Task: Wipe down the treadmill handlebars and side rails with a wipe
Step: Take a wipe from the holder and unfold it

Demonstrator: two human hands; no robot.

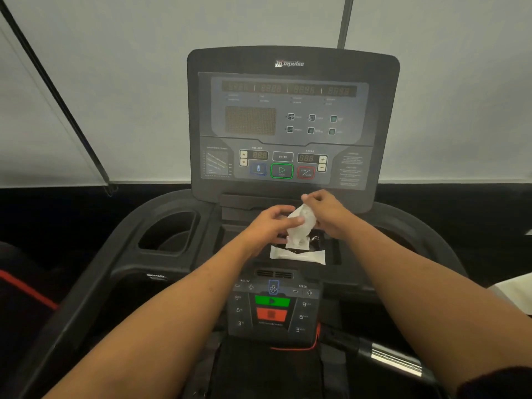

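Both forearms extend forward and converge just below the treadmill console (292,122), where the left hand (272,223) and right hand (326,210) close their fingers on a white wipe (299,226) between them.

Single head-worn wide-angle view, forward and down, close over the treadmill console (290,119) (no second view).

Both hands, left hand (269,223) and right hand (325,210), pinching a white wipe (299,226) above the treadmill console tray (334,251)
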